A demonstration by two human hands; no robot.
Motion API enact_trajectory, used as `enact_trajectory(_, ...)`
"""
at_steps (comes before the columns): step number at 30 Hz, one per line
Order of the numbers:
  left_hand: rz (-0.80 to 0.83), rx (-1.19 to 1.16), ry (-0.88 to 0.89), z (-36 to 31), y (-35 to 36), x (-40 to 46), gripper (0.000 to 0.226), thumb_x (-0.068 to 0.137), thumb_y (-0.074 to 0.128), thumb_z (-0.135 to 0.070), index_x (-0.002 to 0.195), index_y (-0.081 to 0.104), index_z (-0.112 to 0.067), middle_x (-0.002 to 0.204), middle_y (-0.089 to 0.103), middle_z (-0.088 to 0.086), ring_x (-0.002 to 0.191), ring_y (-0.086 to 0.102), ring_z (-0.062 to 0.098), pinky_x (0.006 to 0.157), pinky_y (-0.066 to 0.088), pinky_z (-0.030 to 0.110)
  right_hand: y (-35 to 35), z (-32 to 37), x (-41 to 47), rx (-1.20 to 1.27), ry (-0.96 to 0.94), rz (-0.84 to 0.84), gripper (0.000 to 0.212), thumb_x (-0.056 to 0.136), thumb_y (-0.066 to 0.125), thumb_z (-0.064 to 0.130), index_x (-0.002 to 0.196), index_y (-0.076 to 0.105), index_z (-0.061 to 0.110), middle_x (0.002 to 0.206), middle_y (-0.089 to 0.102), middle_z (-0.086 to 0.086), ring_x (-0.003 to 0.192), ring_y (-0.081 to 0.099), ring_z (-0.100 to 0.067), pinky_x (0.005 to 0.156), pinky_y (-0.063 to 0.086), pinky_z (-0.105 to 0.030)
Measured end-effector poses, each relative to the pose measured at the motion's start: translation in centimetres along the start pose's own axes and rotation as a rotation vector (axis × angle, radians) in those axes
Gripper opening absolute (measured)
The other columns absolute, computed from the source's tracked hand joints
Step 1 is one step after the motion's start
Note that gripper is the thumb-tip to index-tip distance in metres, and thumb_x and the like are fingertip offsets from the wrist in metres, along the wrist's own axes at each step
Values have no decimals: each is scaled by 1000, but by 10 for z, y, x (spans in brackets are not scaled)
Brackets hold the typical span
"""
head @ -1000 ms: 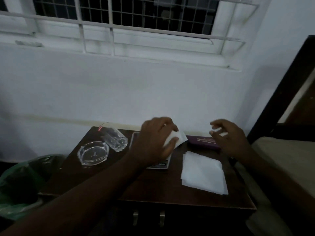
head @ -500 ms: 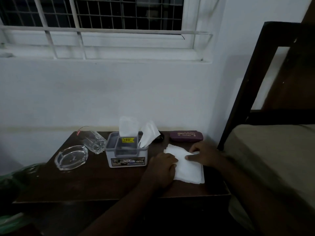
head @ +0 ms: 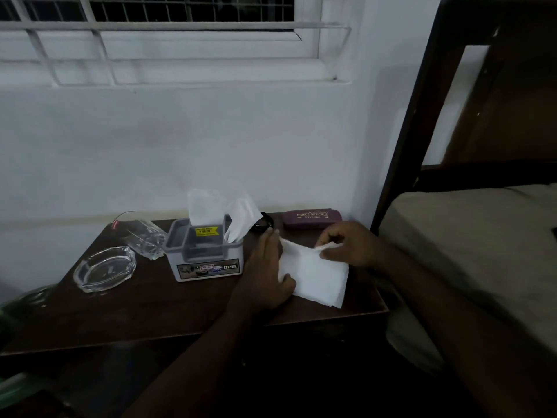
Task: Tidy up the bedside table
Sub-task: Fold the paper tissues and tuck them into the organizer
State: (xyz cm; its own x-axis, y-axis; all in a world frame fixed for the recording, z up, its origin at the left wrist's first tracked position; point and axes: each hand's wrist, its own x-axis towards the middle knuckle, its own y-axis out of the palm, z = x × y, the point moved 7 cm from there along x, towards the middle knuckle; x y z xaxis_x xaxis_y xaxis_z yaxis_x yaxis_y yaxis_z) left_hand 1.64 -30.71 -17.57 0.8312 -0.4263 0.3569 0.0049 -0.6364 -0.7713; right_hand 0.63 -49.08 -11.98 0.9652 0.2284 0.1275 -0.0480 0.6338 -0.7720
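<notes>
Standing against the white wall beside the bed (head: 470,236), the dark wooden bench (head: 156,309) is seen carrying everything. A grey tissue box (head: 208,260) is placed mid-bench, a glass ashtray (head: 104,269) and tumbler (head: 144,239) to its left. A white tissue (head: 315,274) is pressed flat near the right edge by the left hand (head: 266,276), fingers extended together; its upper edge is pinched by the right hand (head: 351,245). A maroon spectacle case (head: 312,218) is set behind.

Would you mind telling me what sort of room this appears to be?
Most likely a bedroom: a mattress in a dark bed frame stands right beside a small wooden bedside table, which holds a tissue box and a glasses case.
</notes>
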Motion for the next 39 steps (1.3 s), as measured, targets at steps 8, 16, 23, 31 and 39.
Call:
enact_trajectory(8, 4, -12, 62, -11, -7, -5, 79, 66, 59, -24, 141, 38, -34, 158, 20, 5, 142, 29, 19, 105, 38, 34, 26, 29, -22, -273, -189, 231, 18, 79, 77, 20, 96, 75, 14, 102, 69, 0, 94, 63, -12, 87, 50, -32)
enact_trajectory(16, 25, 142, 104, -13, -5, -6, 32, 84, 55, -18, 110, 74, -19, 140, 54, 7, 127, 51, 22, 104, 41, 37, 29, 31, -19, -75, -50, 206, 22, 89, 64, 37, 101, 74, 21, 103, 73, 6, 96, 66, -7, 86, 52, -27)
enact_trajectory(23, -56, 96, 109, -12, -7, -7, 34, 82, 51, -32, 92, 79, -15, 127, 66, 8, 119, 59, 17, 97, 47, 37, 25, -11, -14, -81, 246, 53, 22, 84, 72, 20, 103, 72, 9, 104, 69, -2, 92, 63, -13, 78, 50, -23)
enact_trajectory(31, -81, -6, 110, -7, -6, -8, 41, 84, 59, -33, 119, 64, -13, 139, 55, 8, 132, 48, 20, 108, 40, 38, 36, -10, -12, 52, 304, 114, 16, 70, 82, 15, 75, 68, 22, 82, 66, 12, 72, 59, -2, 60, 44, -16)
enact_trajectory(39, -113, -63, 278, -22, -15, -8, 25, 88, 60, -13, 113, 64, -10, 111, 64, 6, 107, 58, 22, 95, 46, 39, 18, 13, -14, 174, 111, 51, 27, 74, 71, 3, 76, 71, 30, 83, 72, 13, 76, 64, 7, 64, 48, -7)
